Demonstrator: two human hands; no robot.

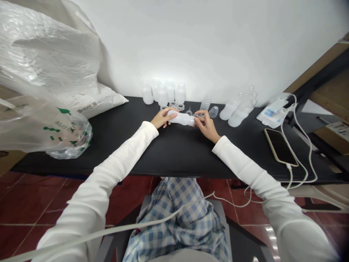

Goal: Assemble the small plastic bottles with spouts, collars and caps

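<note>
A white baby bottle lies sideways between my two hands, just above the black table. My left hand is closed around its base end. At the neck end, the fingers of my right hand pinch the bottle's collar. Behind my hands lie several white ring collars and a clear nipple. A clear cap rests on its side to the right, next to a stack of clear caps. What touches my right fingertips is partly hidden.
Several white bottles without tops stand against the wall. Bottles with clear caps stand at the right. Beyond them are a white device, a phone and loose cables. Plastic bags cover the table's left end.
</note>
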